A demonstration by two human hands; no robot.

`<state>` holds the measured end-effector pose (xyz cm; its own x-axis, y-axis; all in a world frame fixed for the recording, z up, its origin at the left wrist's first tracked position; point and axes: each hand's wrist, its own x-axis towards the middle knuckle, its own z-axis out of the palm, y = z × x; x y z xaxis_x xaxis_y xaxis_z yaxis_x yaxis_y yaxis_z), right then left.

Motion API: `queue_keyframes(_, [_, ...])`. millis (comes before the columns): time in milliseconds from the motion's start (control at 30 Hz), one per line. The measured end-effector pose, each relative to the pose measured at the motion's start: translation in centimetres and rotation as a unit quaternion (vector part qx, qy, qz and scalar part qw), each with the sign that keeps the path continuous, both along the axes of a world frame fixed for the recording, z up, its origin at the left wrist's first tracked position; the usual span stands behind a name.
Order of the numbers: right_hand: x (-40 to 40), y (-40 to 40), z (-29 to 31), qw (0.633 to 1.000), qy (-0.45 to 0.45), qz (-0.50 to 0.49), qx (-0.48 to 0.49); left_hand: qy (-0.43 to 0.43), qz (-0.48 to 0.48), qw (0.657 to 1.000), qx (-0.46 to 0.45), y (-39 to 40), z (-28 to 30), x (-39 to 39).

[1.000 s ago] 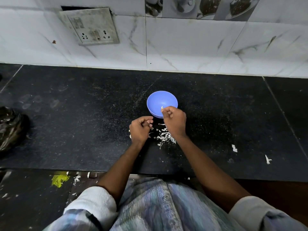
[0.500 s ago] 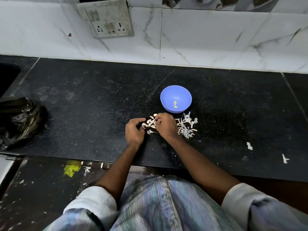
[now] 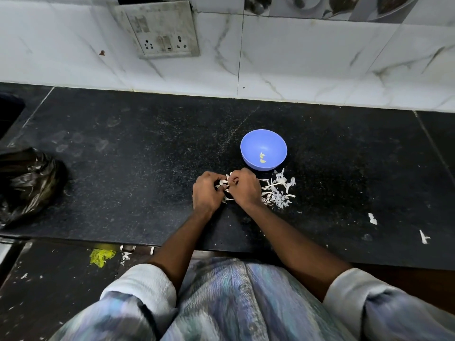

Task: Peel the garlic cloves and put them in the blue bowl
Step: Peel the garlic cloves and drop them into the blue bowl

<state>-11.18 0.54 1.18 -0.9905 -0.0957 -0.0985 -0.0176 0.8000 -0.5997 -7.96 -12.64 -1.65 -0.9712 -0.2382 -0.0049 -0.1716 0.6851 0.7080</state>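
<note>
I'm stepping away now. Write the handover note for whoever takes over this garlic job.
Left hand and right hand: both curled round garlic held between them, just in front of the blue bowl.
Done: peeled cloves lie in the bowl; I make out two small pieces. Peel scraps are piled right of the hands on the counter.
Left: finish peeling the piece in hand and drop it in. Any further cloves are hidden by the hands.

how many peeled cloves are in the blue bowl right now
2: both peeled garlic cloves lie touching near the bottom of the blue bowl, towards its near side. None seem hidden there.
</note>
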Motion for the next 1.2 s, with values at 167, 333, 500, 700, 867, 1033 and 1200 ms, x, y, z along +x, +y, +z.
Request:
queue_keyframes(167, [-0.2,0.5,-0.3,0.997,0.025,-0.015,-0.078,0.051,0.014,0.999,-0.015,0.2,0.8,-0.2])
queue_keyframes(333, [0.4,1.3,0.1,0.985,0.019,-0.069,-0.160,0.084,0.028,0.993,0.077,1.5,2.2,0.3])
queue_keyframes(500, [1.2,3.8,0.5,0.959,-0.054,-0.099,-0.260,0.084,0.021,0.981,0.173,3.8,3.0,0.4])
queue_keyframes(700, [1.2,7.7,2.4,0.854,-0.194,-0.144,-0.460,0.063,0.000,0.978,0.197,6.7,4.3,0.1])
queue_keyframes(867, [0.9,9.0,2.3,0.806,-0.222,-0.189,-0.515,0.040,0.092,0.952,0.291,9.8,4.0,-0.3])
queue_keyframes(1033, [1.0,9.8,2.0,0.760,-0.217,-0.246,-0.561,0.032,0.227,0.884,0.408,13.1,3.3,0.4])
queue_keyframes(1200, [1.3,10.7,1.3,0.811,-0.155,-0.231,-0.514,0.029,0.225,0.862,0.453,14.5,3.0,0.6])
